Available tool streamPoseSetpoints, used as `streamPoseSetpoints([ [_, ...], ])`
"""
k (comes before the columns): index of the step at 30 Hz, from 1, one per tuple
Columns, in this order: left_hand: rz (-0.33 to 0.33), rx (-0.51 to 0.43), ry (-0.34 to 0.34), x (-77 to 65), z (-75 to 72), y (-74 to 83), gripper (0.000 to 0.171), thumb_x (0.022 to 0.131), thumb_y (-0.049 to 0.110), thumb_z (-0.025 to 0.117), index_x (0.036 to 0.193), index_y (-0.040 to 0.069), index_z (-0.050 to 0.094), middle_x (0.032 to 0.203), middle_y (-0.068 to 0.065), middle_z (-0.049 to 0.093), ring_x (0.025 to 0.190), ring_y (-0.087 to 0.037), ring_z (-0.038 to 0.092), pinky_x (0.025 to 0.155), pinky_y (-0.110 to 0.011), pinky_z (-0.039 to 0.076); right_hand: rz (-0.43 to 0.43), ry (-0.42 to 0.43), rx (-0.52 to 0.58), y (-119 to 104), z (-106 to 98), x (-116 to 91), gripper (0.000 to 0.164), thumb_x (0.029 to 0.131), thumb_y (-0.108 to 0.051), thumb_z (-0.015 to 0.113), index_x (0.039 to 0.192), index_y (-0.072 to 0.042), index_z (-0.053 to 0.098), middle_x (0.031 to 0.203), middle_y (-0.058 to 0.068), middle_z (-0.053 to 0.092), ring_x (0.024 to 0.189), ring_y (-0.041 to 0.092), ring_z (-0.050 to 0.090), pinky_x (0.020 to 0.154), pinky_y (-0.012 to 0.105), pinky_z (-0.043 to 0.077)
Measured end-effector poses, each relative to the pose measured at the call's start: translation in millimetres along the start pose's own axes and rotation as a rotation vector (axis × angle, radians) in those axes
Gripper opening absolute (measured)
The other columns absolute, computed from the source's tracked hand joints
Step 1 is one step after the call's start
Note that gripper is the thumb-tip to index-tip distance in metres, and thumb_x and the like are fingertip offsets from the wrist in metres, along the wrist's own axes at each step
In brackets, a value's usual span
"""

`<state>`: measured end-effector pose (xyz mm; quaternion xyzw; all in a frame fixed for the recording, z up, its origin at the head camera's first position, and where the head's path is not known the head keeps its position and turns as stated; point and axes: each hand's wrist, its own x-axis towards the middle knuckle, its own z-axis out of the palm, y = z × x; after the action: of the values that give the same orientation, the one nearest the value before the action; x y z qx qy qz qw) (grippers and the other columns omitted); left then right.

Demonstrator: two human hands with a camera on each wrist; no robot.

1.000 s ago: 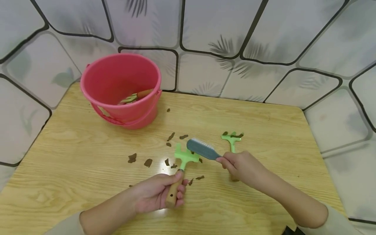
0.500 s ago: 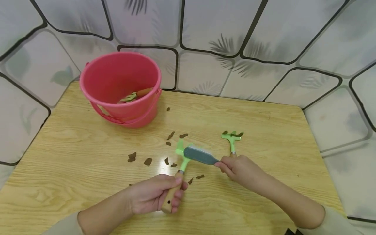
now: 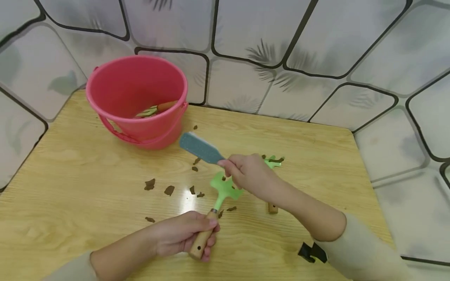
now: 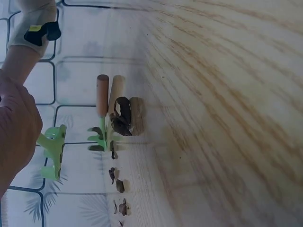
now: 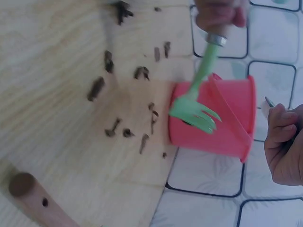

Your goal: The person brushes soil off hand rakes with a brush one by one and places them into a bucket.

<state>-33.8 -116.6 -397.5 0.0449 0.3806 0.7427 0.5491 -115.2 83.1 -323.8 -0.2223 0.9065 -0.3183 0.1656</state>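
Note:
In the head view my left hand (image 3: 186, 234) grips the wooden handle of a small green hand rake (image 3: 221, 193), prongs pointing away from me. Some brown bits cling to its head, which is partly behind my right hand (image 3: 251, 175). That hand holds a grey-blue brush (image 3: 199, 147) by its thin handle, pale bristles along the far edge. The brush is above the table, beyond the rake head and apart from it. In the right wrist view the rake's curved prongs (image 5: 201, 118) show before the bucket.
Dark brown flakes (image 3: 169, 190) are scattered over the wooden table (image 3: 88, 187). A pink bucket (image 3: 138, 130) with a wooden-handled tool (image 3: 165, 106) inside stands at back left. A second green rake (image 3: 274, 162), brown bits on its prongs, lies to the right, partly hidden by my right arm.
The brush was over the green rake's head; my right hand has since carried it away and to the left, off the rake. My left hand keeps its grip on the rake, nearly still.

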Motion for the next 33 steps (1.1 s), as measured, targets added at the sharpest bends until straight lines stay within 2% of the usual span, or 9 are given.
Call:
streamPoseSetpoints([
  [2, 0.006, 0.017, 0.015, 0.0, 0.2, -1.5, 0.021, 0.099, 0.028, 0.048, 0.099, 0.007, 0.05, 0.08, 0.001, 0.06, 0.071, -0.008, 0.063, 0.075, -0.03, 0.058, 0.04, 0.005, 0.071, -4, -10, 0, 0.037, 0.1, -0.035, 0.045, 0.077, -0.011, 0.06, 0.047, -0.002, 0.047, 0.037, 0.01, 0.035, 0.034, 0.023, 0.029],
  [5, 0.03, 0.095, 0.047, 2.5, 0.3, -0.9, 0.021, 0.099, 0.025, 0.049, 0.098, 0.005, 0.052, 0.079, -0.001, 0.061, 0.069, -0.009, 0.062, 0.071, -0.031, 0.059, 0.062, 0.005, 0.091, -1, -21, 0, 0.037, 0.1, -0.035, 0.045, 0.076, -0.01, 0.058, 0.047, 0.0, 0.047, 0.035, 0.011, 0.034, 0.033, 0.024, 0.03],
  [11, 0.09, 0.388, 0.185, 6.7, -1.2, 4.5, 0.024, 0.098, 0.019, 0.052, 0.099, -0.005, 0.053, 0.074, -0.004, 0.06, 0.056, -0.008, 0.055, 0.05, -0.019, 0.049, 0.144, -0.039, 0.133, 11, -37, 1, 0.041, 0.1, -0.039, 0.045, 0.077, -0.008, 0.057, 0.048, 0.002, 0.048, 0.033, 0.011, 0.033, 0.034, 0.025, 0.03],
  [14, 0.139, 0.631, 0.294, 6.0, -2.3, 6.6, 0.023, 0.099, 0.018, 0.051, 0.1, -0.004, 0.052, 0.072, -0.004, 0.057, 0.057, -0.009, 0.05, 0.048, -0.019, 0.044, 0.17, -0.086, 0.165, 18, -43, 0, 0.044, 0.099, -0.042, 0.044, 0.077, -0.007, 0.057, 0.048, 0.003, 0.048, 0.032, 0.011, 0.033, 0.032, 0.026, 0.03],
  [17, 0.204, 1.005, 0.444, 4.0, -2.3, 7.4, 0.02, 0.099, 0.02, 0.05, 0.102, 0.001, 0.052, 0.07, -0.001, 0.051, 0.061, -0.009, 0.048, 0.052, -0.022, 0.044, 0.194, -0.13, 0.226, 24, -48, -3, 0.045, 0.099, -0.043, 0.043, 0.078, -0.006, 0.057, 0.048, 0.004, 0.048, 0.031, 0.011, 0.032, 0.031, 0.026, 0.028],
  [20, 0.329, 1.405, 0.589, 2.2, -4.1, 6.2, 0.02, 0.097, 0.021, 0.053, 0.106, 0.002, 0.053, 0.077, 0.002, 0.052, 0.07, -0.01, 0.051, 0.061, -0.025, 0.048, 0.219, -0.172, 0.316, 28, -51, -6, 0.046, 0.099, -0.043, 0.044, 0.078, -0.003, 0.056, 0.047, 0.004, 0.046, 0.03, 0.011, 0.031, 0.03, 0.026, 0.025],
  [24, 0.612, 1.766, 0.711, 1.3, -11.6, 2.0, 0.031, 0.1, 0.027, 0.044, 0.108, -0.001, 0.053, 0.087, -0.002, 0.057, 0.079, -0.013, 0.055, 0.068, -0.027, 0.051, 0.266, -0.208, 0.443, 32, -53, -12, 0.046, 0.098, -0.04, 0.047, 0.079, 0.001, 0.055, 0.046, 0.003, 0.045, 0.029, 0.01, 0.032, 0.029, 0.025, 0.025],
  [29, 0.94, 2.087, 0.842, -1.5, -26.7, 3.9, 0.045, 0.104, 0.029, 0.019, 0.104, -0.003, 0.05, 0.081, -0.005, 0.054, 0.07, -0.014, 0.051, 0.058, -0.024, 0.047, 0.286, -0.233, 0.552, 41, -55, -27, 0.047, 0.098, -0.039, 0.048, 0.079, 0.003, 0.053, 0.045, 0.0, 0.044, 0.029, 0.008, 0.033, 0.028, 0.024, 0.026],
  [33, 1.083, 2.225, 0.92, -6.8, -37.2, 8.9, 0.039, 0.106, 0.022, 0.023, 0.1, -0.003, 0.053, 0.081, -0.008, 0.055, 0.067, -0.017, 0.052, 0.054, -0.026, 0.047, 0.207, -0.273, 0.618, 54, -56, -47, 0.047, 0.1, -0.037, 0.046, 0.079, 0.005, 0.051, 0.043, 0.001, 0.041, 0.028, 0.009, 0.031, 0.025, 0.026, 0.025],
])
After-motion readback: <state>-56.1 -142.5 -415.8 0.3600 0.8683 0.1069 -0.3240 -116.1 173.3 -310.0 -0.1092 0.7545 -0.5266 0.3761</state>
